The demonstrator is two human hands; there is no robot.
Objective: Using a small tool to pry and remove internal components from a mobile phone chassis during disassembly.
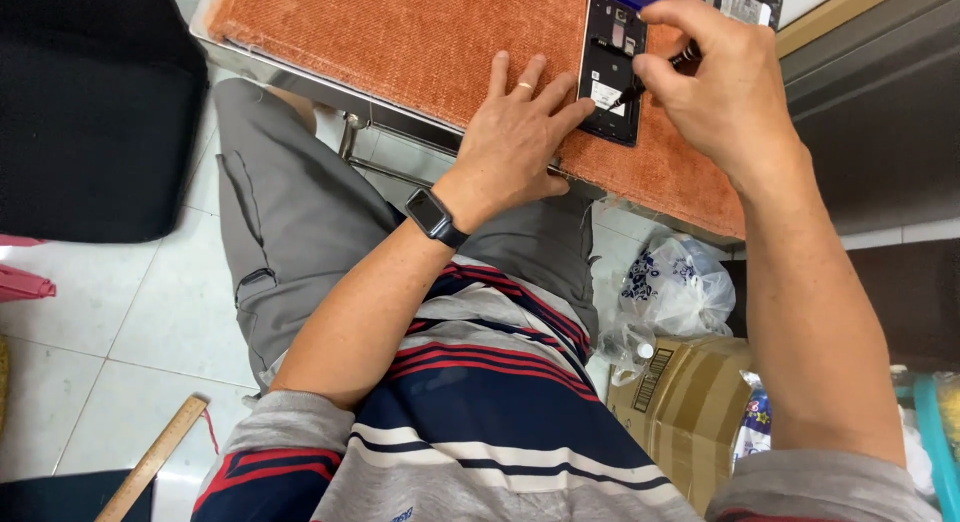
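Pressing flat on the orange mat (420,42), the left hand (515,132) lies open, fingers spread, fingertips against the edge of an opened phone (610,67). That phone lies back-up on the mat near the bench's (300,77) right end. The right hand (715,77) pinches a thin black tool (660,70), its tip down on the phone's lower half. A bag (680,287) and box (685,402) sit on the floor (120,332).

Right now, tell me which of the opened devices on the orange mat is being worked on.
The black opened phone nearer the mat's front edge: the left hand steadies it, and the right hand points a screwdriver into it. The other device lies untouched behind.
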